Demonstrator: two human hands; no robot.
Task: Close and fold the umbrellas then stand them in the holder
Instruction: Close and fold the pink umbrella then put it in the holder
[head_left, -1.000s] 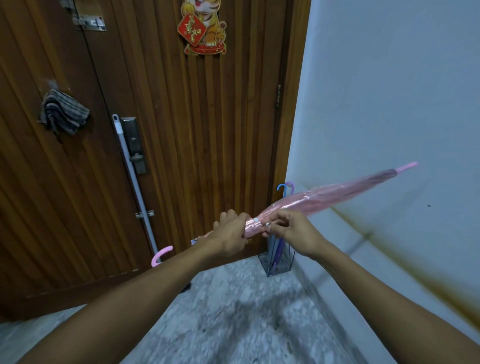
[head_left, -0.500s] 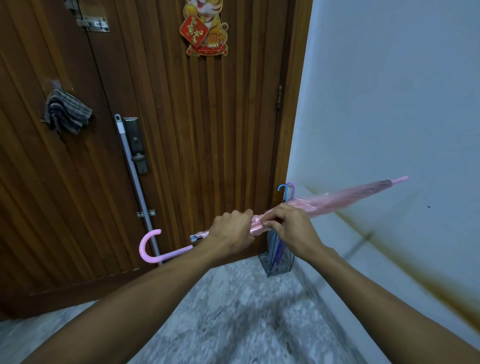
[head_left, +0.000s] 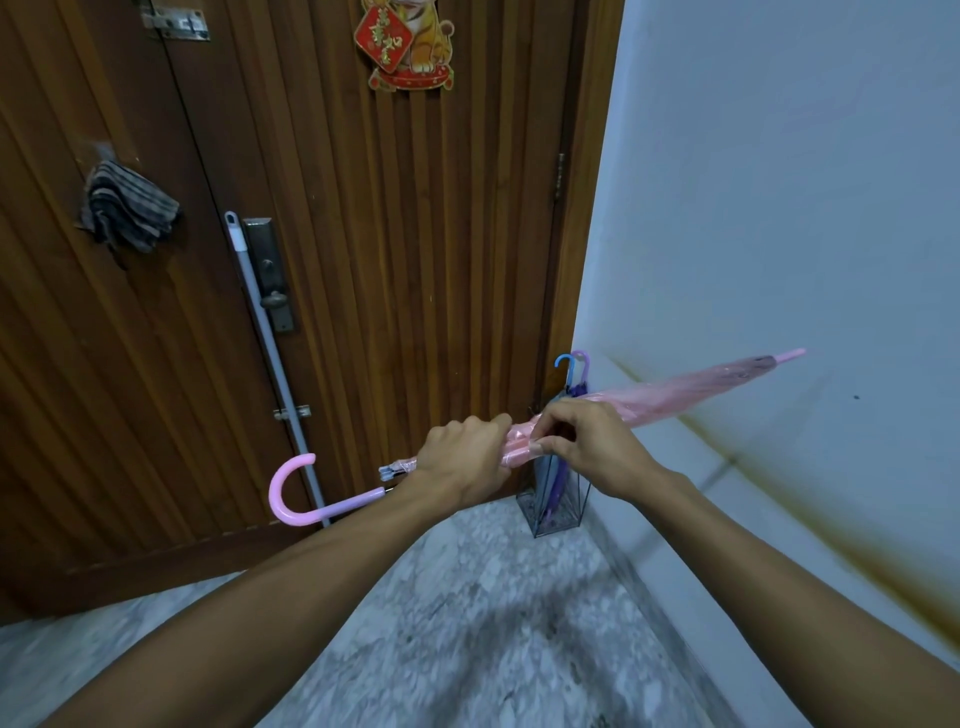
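A closed pink umbrella (head_left: 691, 387) lies almost level in front of me, its curved pink handle (head_left: 298, 493) at the left and its tip pointing up to the right along the wall. My left hand (head_left: 462, 457) is wrapped around the gathered canopy near the shaft. My right hand (head_left: 587, 441) pinches the canopy's strap just to the right of it. Behind my hands, a wire umbrella holder (head_left: 558, 501) stands in the corner on the floor. In it stand a blue-handled umbrella (head_left: 566, 366) and a purple-handled umbrella (head_left: 582, 364).
A brown wooden door (head_left: 363, 260) fills the left and middle, with a lock plate (head_left: 270, 275) and a grey pole (head_left: 275, 364) leaning against it. A striped cloth (head_left: 127, 210) hangs on the door. The white wall (head_left: 779, 208) runs along the right; the floor is grey marble.
The umbrella has swung flatter: its tip dropped and its hooked handle rose into view at the left. Both hands stayed on the canopy's gathered part.
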